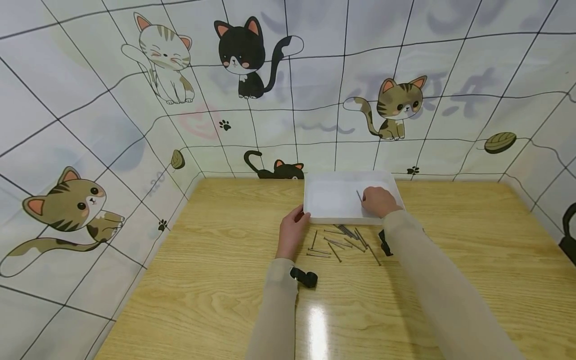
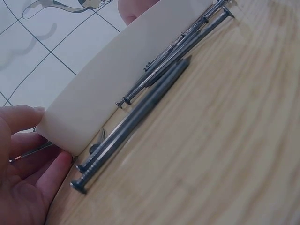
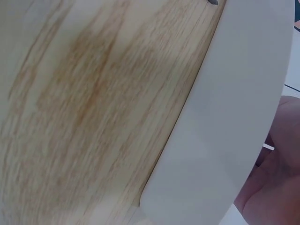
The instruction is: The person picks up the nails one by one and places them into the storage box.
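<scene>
A shallow white tray (image 1: 328, 200) sits on the table. My left hand (image 1: 293, 232) grips its front left corner; in the left wrist view the thumb and fingers (image 2: 21, 119) lie around that corner. Inside the tray, toward the right, my right hand (image 1: 380, 201) pinches a nail (image 1: 359, 196) that sticks up to the left of the fingers. Several loose steel nails (image 1: 338, 243) lie scattered in front of the tray, pointing different ways. The left wrist view shows nails (image 2: 131, 126) close to the tray wall. In the right wrist view the tray wall (image 3: 220, 112) hides part of the right hand.
The wooden table (image 1: 216, 280) runs up to a cloth backdrop (image 1: 315, 90) with grid lines and printed cats, behind and at both sides. A black object (image 1: 569, 235) stands at the far right edge. Black wrist cameras (image 1: 304, 277) are strapped to the sleeves.
</scene>
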Demonstrator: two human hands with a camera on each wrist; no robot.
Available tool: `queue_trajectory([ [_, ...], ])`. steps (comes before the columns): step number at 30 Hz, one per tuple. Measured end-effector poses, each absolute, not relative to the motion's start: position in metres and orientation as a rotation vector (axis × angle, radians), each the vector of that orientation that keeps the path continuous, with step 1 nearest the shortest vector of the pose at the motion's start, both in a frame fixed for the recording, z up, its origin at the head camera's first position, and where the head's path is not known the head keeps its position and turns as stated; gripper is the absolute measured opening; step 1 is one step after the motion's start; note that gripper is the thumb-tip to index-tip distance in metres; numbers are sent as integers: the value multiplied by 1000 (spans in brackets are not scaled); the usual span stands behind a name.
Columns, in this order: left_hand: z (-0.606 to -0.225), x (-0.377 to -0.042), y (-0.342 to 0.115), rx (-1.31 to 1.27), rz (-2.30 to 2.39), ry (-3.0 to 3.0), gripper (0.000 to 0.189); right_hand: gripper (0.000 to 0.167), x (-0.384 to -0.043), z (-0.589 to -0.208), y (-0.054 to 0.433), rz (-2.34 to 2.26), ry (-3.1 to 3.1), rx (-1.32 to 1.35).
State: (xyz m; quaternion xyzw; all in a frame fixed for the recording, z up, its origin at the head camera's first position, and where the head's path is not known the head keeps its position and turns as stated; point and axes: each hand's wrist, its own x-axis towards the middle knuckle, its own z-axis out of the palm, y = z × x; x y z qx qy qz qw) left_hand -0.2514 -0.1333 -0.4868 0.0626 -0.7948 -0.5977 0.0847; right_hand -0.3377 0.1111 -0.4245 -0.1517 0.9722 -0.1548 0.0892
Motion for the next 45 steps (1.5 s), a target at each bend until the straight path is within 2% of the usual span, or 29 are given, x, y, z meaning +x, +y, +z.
queue_trajectory([
  [10,-488,-254,-126,197,-1777,-2389,43,19,-338,-425,121,-479,2900,-431],
  [27,-487,-252,-131,181,-1763,-2379,48,17,-330,-398,113,-519,2972,-516],
  [45,-487,-249,-128,224,-1806,-2359,44,22,-280,-388,126,-781,2999,-564],
])
